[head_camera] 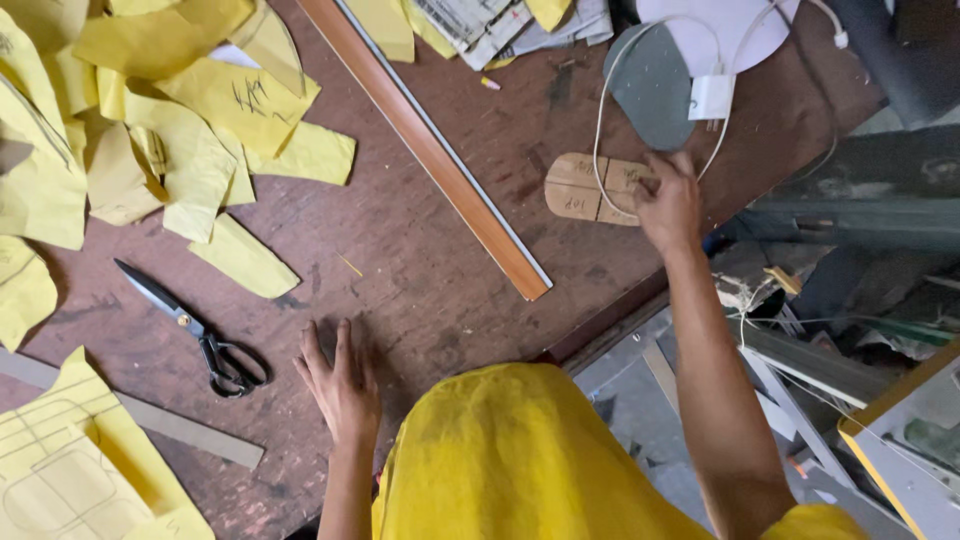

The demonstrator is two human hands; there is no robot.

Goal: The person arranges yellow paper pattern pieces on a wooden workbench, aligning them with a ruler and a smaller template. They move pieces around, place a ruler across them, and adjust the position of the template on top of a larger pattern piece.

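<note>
Tan cardboard sole-shaped template point(590, 188) lies flat on the brown wooden table point(420, 250), just right of the long wooden strip point(430, 150). I read the right hand point(668, 205) pinching its right edge; the left hand point(340, 385) rests spread, empty. Risk: the white cable point(600, 130) crossing the template could snag. Handwritten marks show on the template and on the yellow paper offcuts point(180, 130) left of the strip.
</note>
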